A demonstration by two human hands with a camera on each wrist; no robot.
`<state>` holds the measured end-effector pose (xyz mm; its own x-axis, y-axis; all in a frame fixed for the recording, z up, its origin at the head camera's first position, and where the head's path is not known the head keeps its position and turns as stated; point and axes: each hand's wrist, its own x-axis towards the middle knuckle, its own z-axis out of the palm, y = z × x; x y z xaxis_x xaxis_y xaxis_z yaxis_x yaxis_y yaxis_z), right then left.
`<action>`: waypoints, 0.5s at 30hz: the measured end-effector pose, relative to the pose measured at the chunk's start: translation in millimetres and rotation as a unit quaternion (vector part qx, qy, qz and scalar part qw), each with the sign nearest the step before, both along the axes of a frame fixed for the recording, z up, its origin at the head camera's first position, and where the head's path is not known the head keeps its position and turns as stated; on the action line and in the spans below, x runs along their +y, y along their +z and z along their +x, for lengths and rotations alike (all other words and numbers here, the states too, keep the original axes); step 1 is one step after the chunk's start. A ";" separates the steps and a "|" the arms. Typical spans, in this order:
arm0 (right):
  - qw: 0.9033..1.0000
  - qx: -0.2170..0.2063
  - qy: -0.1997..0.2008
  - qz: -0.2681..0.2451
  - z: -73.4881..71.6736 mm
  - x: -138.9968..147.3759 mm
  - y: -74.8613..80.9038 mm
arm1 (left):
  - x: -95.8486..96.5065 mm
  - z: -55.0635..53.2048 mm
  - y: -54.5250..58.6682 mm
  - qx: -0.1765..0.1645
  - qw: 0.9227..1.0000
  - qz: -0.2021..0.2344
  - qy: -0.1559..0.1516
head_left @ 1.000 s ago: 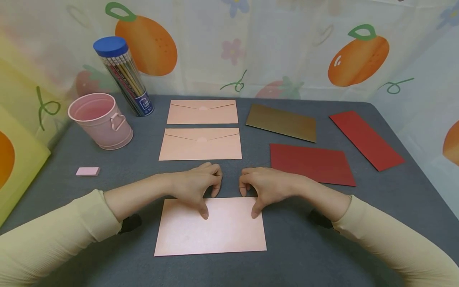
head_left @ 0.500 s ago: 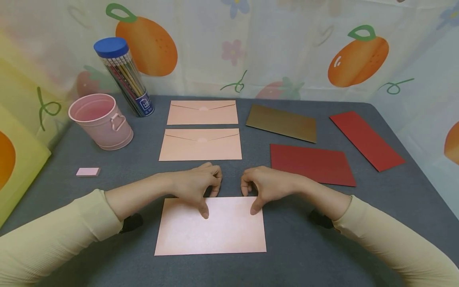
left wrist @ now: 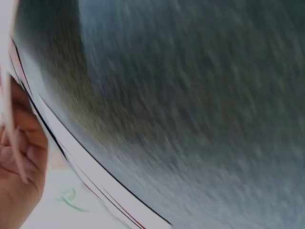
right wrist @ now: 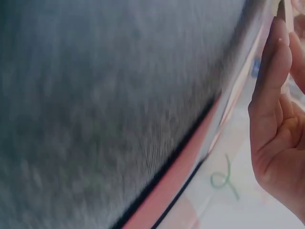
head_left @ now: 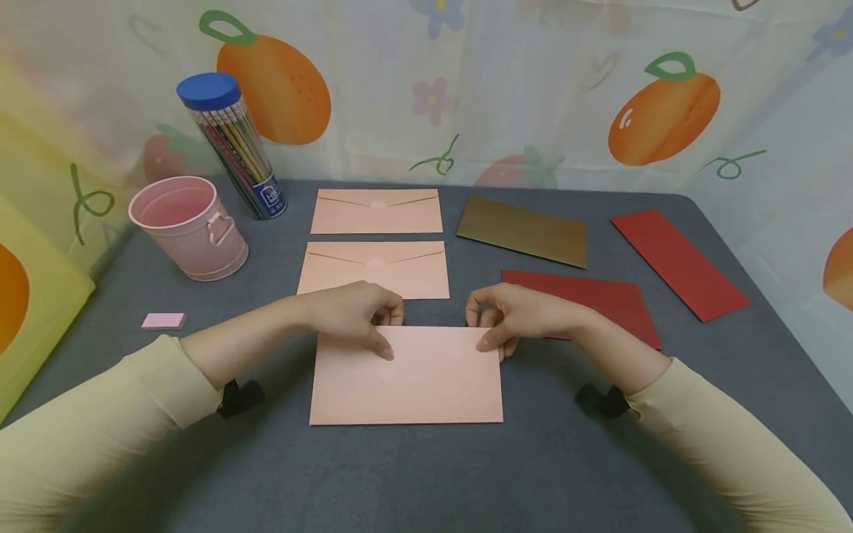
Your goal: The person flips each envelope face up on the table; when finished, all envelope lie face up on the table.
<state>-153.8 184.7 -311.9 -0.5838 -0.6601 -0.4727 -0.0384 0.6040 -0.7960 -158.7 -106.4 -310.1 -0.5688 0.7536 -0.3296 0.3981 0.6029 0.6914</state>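
Both hands hold a plain pale pink envelope [head_left: 406, 389] by its far edge, in the middle of the head view. My left hand [head_left: 346, 311] pinches it left of centre, thumb on the near face and fingers behind. At the top right corner my right hand [head_left: 526, 314] pinches it the same way, its fingertips partly showing past the side. In the left wrist view the thin edge of the envelope crosses the left hand [left wrist: 21, 171]. The right wrist view has the right hand [right wrist: 274, 129] at the frame's edge, beside the blurred dark tabletop.
Two pink flap envelopes, one far [head_left: 376, 218] and one nearer [head_left: 373, 274], lie behind the hands. A brown envelope [head_left: 523, 231], a dark red one [head_left: 600, 303] and a bright red one [head_left: 680, 265] lie right. A pink bucket [head_left: 189, 244], pencil tub [head_left: 233, 148] and eraser [head_left: 163, 320] stand left.
Both hands have taken hold of the plain pink envelope and lifted it, moving it away from me and slightly right. Before, it lay on the table with the thumbs on its far edge.
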 end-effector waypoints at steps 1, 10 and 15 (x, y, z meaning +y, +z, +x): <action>1.000 0.002 -0.007 -0.001 -2.0 3.0 1.3 | -2.6 -4.0 0.4 -0.008 1.000 0.008 0.015; 0.998 0.035 -0.050 0.000 -25.0 30.6 14.5 | -24.0 -30.4 2.1 -0.084 0.976 0.074 0.185; 0.996 0.046 -0.073 0.002 -32.5 41.8 21.3 | -32.4 -35.3 2.5 -0.148 0.946 0.157 0.243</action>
<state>-186.3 226.5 -290.6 -0.7149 -0.5630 -0.4147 -0.0226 0.6114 -0.7910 -194.0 -138.8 -307.7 -0.7907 0.5143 -0.3322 -0.1119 0.4120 0.9043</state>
